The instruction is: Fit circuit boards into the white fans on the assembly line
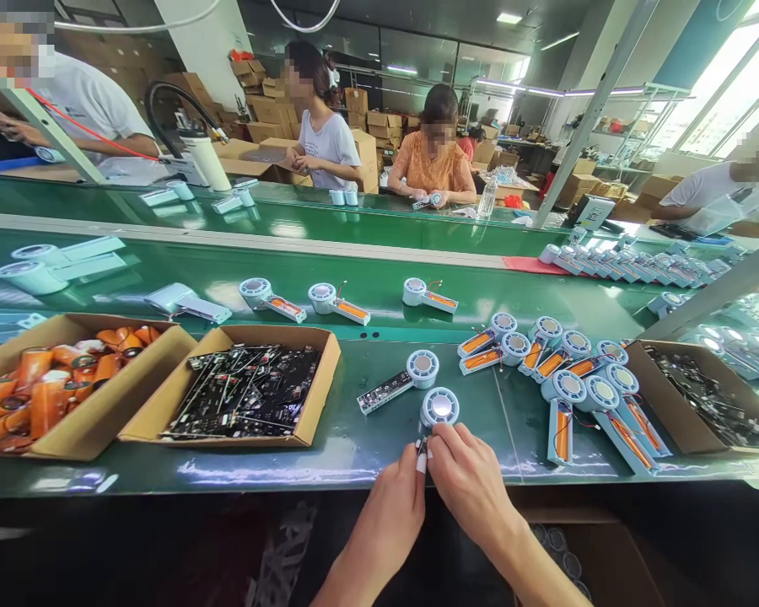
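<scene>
My left hand [389, 510] and my right hand [471, 480] meet at the bench's front edge, fingers closed and fingertips nearly touching. A small dark part [422, 447], possibly the end of a circuit board, shows at the left fingertips. Just beyond my fingers lies a light-blue handheld fan [439, 408], its round head facing up. My hands hide its handle, and what the right fingers pinch is hidden too. Behind it lies another fan [422, 368] whose handle carries a black circuit board [385, 393].
To the left are cardboard boxes of circuit boards [329, 371] and orange-wrapped batteries [76, 438]. Several open fans with orange batteries [569, 386] crowd the right, beside another box of boards [664, 413]. More fans lie on the green conveyor [379, 244]. People work across it.
</scene>
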`<control>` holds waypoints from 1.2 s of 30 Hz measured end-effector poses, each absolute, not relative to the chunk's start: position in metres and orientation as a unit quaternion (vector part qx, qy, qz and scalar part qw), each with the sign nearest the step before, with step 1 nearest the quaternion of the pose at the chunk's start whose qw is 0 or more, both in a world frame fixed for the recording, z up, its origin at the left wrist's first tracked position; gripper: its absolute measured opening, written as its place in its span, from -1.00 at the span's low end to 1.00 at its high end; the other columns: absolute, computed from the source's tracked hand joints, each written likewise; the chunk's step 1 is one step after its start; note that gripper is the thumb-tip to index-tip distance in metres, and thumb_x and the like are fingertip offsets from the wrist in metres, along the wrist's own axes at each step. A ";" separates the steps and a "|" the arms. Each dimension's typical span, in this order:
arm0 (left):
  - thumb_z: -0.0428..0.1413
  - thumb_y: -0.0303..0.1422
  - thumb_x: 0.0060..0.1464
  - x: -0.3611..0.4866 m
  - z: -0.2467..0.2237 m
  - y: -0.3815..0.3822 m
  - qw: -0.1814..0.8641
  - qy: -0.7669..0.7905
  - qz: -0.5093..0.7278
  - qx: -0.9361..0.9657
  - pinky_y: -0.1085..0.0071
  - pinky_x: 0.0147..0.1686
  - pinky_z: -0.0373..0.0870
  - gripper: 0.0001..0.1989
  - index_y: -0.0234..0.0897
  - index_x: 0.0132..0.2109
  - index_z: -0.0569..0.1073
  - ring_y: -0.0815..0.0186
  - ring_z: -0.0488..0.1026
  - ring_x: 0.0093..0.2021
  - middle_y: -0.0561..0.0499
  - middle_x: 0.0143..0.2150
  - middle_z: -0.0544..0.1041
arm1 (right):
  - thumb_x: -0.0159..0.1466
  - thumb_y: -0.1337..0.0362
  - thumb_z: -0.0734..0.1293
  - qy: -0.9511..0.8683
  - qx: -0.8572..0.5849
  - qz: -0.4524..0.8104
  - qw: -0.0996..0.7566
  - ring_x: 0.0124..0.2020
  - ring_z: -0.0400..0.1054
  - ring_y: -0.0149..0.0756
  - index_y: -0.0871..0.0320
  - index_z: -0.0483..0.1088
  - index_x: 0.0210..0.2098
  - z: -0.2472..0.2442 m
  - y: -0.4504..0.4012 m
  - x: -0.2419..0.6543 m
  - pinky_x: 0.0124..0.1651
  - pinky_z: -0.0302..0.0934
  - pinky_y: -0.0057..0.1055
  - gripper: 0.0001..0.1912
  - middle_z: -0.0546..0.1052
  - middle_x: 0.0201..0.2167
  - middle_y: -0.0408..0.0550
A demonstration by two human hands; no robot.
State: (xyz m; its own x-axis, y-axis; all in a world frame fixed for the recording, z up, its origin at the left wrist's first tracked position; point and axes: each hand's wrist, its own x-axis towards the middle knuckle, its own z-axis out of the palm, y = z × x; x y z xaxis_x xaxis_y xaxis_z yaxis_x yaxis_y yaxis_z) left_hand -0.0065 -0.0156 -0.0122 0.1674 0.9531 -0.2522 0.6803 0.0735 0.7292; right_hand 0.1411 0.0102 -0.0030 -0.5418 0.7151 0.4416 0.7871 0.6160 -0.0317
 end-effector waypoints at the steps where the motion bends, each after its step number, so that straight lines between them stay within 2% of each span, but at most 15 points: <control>1: -0.21 -0.39 0.27 -0.009 -0.013 -0.015 0.390 0.616 0.183 0.660 0.25 -0.20 0.37 -0.72 -0.24 -0.12 0.40 0.06 0.55 -0.18 -0.17 -0.27 0.57 | 0.39 0.48 0.20 -0.878 -0.423 -0.055 0.218 -0.40 0.30 -0.28 0.13 0.34 -0.41 -0.001 0.012 0.143 -0.38 0.18 -0.41 -0.74 0.47 -0.38 -0.06; 4: -0.20 -0.32 0.28 -0.017 -0.012 -0.014 0.394 0.589 0.217 0.671 0.26 -0.22 0.37 -0.71 -0.20 -0.16 0.42 0.08 0.51 -0.24 -0.08 -0.38 0.54 | 0.41 0.47 0.18 -0.879 -0.400 0.057 0.255 -0.31 0.38 -0.30 0.12 0.42 -0.29 0.006 0.017 0.151 -0.28 0.26 -0.44 -0.77 0.52 -0.27 -0.05; 7: -0.22 -0.31 0.30 -0.025 -0.008 -0.011 0.401 0.557 0.222 0.693 0.30 -0.27 0.35 -0.69 -0.16 -0.23 0.40 0.12 0.48 -0.29 -0.03 -0.42 0.51 | 0.39 0.48 0.21 -0.864 -0.396 0.146 0.275 -0.26 0.41 -0.30 0.11 0.46 -0.24 0.011 0.021 0.158 -0.21 0.30 -0.44 -0.77 0.54 -0.23 -0.05; 10: -0.20 -0.29 0.30 -0.030 -0.003 -0.010 0.398 0.539 0.221 0.709 0.34 -0.28 0.34 -0.70 -0.16 -0.23 0.41 0.14 0.49 -0.28 -0.03 -0.37 0.54 | 0.34 0.53 0.24 -0.843 -0.406 0.218 0.279 -0.25 0.44 -0.31 0.12 0.49 -0.24 0.014 0.023 0.162 -0.19 0.32 -0.44 -0.76 0.54 -0.24 -0.06; 14: -0.17 -0.32 0.29 -0.035 -0.001 -0.007 0.385 0.518 0.226 0.729 0.35 -0.21 0.36 -0.71 -0.16 -0.13 0.46 0.13 0.52 -0.17 -0.06 -0.24 0.59 | 0.33 0.51 0.26 -0.821 -0.400 0.300 0.277 -0.24 0.46 -0.32 0.10 0.51 -0.07 0.020 0.029 0.167 -0.18 0.33 -0.45 -0.71 0.55 -0.20 -0.07; 19: -0.18 -0.32 0.32 -0.037 -0.002 -0.004 0.371 0.507 0.211 0.749 0.38 -0.22 0.36 -0.69 -0.14 -0.15 0.47 0.16 0.54 -0.24 -0.02 -0.31 0.58 | 0.38 0.44 0.27 -0.837 -0.351 0.327 0.264 -0.23 0.46 -0.33 0.10 0.56 -0.15 0.023 0.037 0.172 -0.14 0.32 -0.45 -0.77 0.56 -0.23 -0.08; 23: -0.18 -0.36 0.31 -0.036 -0.003 -0.003 0.344 0.512 0.180 0.766 0.37 -0.24 0.36 -0.70 -0.15 -0.14 0.45 0.12 0.55 -0.21 -0.06 -0.30 0.58 | 0.39 0.43 0.27 -0.835 -0.358 0.317 0.272 -0.26 0.45 -0.33 0.10 0.55 -0.18 0.016 0.035 0.171 -0.17 0.31 -0.45 -0.78 0.55 -0.28 -0.09; 27: -0.19 -0.42 0.29 -0.032 0.003 -0.001 0.347 0.512 0.169 0.767 0.36 -0.28 0.35 -0.72 -0.15 -0.20 0.42 0.12 0.56 -0.26 -0.05 -0.33 0.57 | 0.39 0.41 0.26 -0.824 -0.377 0.298 0.299 -0.25 0.45 -0.31 0.11 0.54 -0.19 0.012 0.031 0.167 -0.17 0.32 -0.43 -0.79 0.55 -0.27 -0.07; 30: -0.21 -0.37 0.30 -0.028 0.003 -0.001 0.375 0.512 0.205 0.745 0.31 -0.18 0.41 -0.69 -0.16 -0.16 0.43 0.12 0.57 -0.18 -0.08 -0.22 0.61 | 0.35 0.35 0.30 -0.788 -0.414 0.305 0.339 -0.34 0.42 -0.34 0.10 0.51 -0.15 0.014 0.027 0.172 -0.28 0.34 -0.45 -0.85 0.55 -0.24 -0.05; 33: -0.21 -0.32 0.30 -0.026 -0.007 -0.005 0.373 0.554 0.261 0.697 0.21 0.01 0.42 -0.63 -0.21 0.07 0.42 0.08 0.53 0.06 -0.17 0.04 0.60 | 0.34 0.32 0.28 -0.731 -0.494 0.267 0.387 -0.38 0.38 -0.33 0.12 0.48 -0.06 0.016 0.019 0.183 -0.35 0.35 -0.45 -0.78 0.55 -0.17 0.01; 36: -0.20 -0.29 0.30 -0.026 -0.019 -0.010 0.356 0.588 0.306 0.659 0.16 0.08 0.42 -0.58 -0.23 0.19 0.35 0.09 0.50 0.13 -0.19 0.15 0.55 | 0.32 0.32 0.29 -0.723 -0.540 0.279 0.328 -0.37 0.43 -0.31 0.09 0.47 0.02 0.015 0.008 0.194 -0.35 0.36 -0.44 -0.70 0.59 -0.22 -0.04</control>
State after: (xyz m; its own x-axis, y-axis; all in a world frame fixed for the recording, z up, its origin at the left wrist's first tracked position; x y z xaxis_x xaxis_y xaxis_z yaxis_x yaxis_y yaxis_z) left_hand -0.0260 -0.0099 -0.0188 0.1219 0.9924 -0.0139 0.5567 -0.0568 0.8288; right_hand 0.1938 0.0084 0.0151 -0.2017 0.9639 0.1737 0.5974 0.2617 -0.7580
